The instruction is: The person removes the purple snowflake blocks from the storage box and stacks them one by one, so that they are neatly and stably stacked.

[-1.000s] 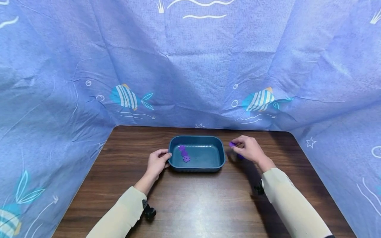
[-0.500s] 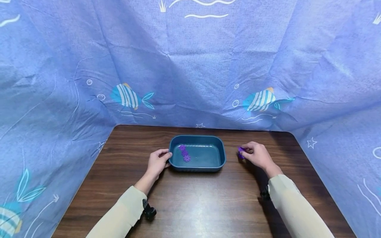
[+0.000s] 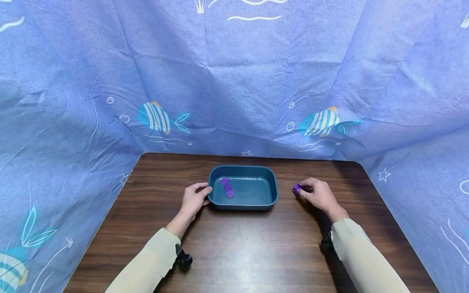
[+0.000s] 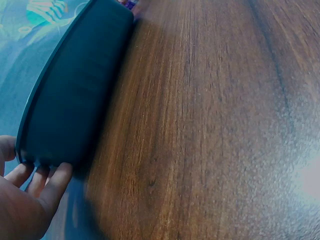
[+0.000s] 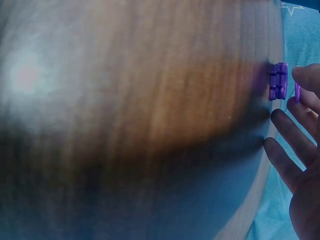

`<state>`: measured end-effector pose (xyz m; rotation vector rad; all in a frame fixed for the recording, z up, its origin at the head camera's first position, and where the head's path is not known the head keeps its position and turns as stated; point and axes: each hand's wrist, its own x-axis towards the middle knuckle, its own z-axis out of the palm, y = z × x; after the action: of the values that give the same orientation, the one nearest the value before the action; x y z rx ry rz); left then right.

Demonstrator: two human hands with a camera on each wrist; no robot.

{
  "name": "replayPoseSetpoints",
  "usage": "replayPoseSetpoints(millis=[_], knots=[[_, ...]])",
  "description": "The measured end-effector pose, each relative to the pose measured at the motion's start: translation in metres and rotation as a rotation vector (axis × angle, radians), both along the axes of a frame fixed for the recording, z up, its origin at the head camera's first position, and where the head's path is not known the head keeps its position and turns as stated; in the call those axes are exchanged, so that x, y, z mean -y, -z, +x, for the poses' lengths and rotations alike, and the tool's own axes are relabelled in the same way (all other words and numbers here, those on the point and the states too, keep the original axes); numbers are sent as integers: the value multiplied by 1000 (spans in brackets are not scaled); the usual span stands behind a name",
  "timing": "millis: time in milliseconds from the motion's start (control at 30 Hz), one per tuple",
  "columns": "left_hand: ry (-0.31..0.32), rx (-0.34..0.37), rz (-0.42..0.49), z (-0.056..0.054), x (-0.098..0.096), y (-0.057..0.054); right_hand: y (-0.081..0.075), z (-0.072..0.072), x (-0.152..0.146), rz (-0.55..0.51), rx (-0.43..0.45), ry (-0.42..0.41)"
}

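My left hand (image 3: 195,200) grips the left end of a dark teal plastic tray (image 3: 243,206), thumb on the rim and fingers against the outer wall. Inside the tray, at its left, several purple snowflake-shaped discs (image 3: 228,188) lie in an overlapping row. To the right of the tray, my right hand (image 3: 320,195) is low over a small stack of purple discs (image 5: 278,81) on the table. In the right wrist view, a thin purple disc (image 5: 297,92) shows edge-on between thumb and fingers, just apart from the stack. The other fingers are spread.
The brown wood-grain table (image 3: 234,252) has rounded far corners. A blue fabric curtain (image 3: 242,81) with fish prints stands behind it and along both sides. Each wrist carries a small black camera, such as the left one (image 3: 184,260).
My right hand, with a purple disc at its fingertips, has moved right and down from beside the tray to the stack. The left hand and tray have stayed put.
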<state>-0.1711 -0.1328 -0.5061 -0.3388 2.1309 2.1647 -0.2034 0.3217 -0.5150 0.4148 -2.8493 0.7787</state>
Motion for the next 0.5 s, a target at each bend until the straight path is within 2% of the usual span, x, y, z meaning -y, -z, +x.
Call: replayPoseSetpoints(millis=[167, 500], knots=[[-3, -3, 2, 0, 0, 1, 4, 1, -1, 8, -20, 0], [2, 6, 7, -1, 0, 3, 6, 4, -2, 30, -4, 4]])
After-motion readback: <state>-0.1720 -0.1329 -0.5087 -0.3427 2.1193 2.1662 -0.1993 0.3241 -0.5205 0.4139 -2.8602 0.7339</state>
